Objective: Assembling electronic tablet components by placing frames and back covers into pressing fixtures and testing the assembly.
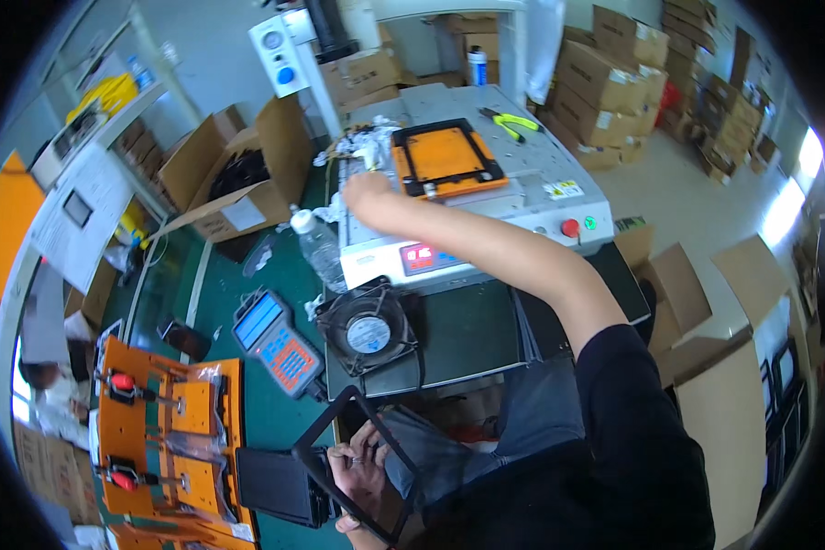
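My left hand (359,472) is closed on a thin black rectangular frame (313,423), tilted above my lap, with a finger and thumb at its edges. My right arm reaches across the white bench machine. At the machine's left side my right hand (368,194) is closed, slightly blurred, beside crumpled white wipes (376,139). Whatever it holds is hidden, though something small and white shows just above the fingers. An orange fixture plate with a black frame (445,156) lies on the machine's top, right of that hand.
Yellow-handled pliers (513,121) lie at the machine's back; a red button (570,227) is on its front. Nearer are a clear bottle (316,243), a black fan (367,332), a handheld keypad device (280,344), stacked black frames (280,486) and orange clamp fixtures (192,408). Cartons (605,78) surround the bench.
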`<control>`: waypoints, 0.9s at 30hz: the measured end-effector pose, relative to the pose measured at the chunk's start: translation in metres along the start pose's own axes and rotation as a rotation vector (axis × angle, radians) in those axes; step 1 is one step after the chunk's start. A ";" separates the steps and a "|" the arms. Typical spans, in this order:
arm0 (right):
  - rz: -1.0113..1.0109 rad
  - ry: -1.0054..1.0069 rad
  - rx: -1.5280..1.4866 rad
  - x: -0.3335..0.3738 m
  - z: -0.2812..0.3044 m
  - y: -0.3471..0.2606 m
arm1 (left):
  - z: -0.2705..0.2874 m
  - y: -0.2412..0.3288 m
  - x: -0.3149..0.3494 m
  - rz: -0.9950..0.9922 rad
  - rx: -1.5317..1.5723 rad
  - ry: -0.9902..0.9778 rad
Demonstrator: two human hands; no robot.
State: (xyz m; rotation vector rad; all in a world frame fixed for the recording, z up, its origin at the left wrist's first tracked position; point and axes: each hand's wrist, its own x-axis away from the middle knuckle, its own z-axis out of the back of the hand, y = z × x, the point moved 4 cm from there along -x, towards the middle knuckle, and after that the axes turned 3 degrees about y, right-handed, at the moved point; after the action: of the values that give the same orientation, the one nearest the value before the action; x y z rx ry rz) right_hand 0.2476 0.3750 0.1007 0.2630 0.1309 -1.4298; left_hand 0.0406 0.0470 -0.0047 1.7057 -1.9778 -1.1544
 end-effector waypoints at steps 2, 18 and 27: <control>0.113 0.217 -0.131 0.042 0.025 -0.007 | 0.012 -0.004 0.007 0.015 0.029 0.009; -0.560 0.362 0.068 0.349 -0.004 0.188 | -0.086 -0.054 -0.052 0.297 0.358 0.000; -0.189 0.354 -1.200 0.348 0.051 0.136 | -0.121 -0.078 -0.054 0.242 0.205 -0.098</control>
State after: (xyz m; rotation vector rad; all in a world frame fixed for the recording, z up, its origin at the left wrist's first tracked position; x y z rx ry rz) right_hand 0.4272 0.0440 0.0777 -0.5060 1.2708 -1.2495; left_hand 0.1901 0.0528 0.0318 1.4697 -2.3573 -0.9964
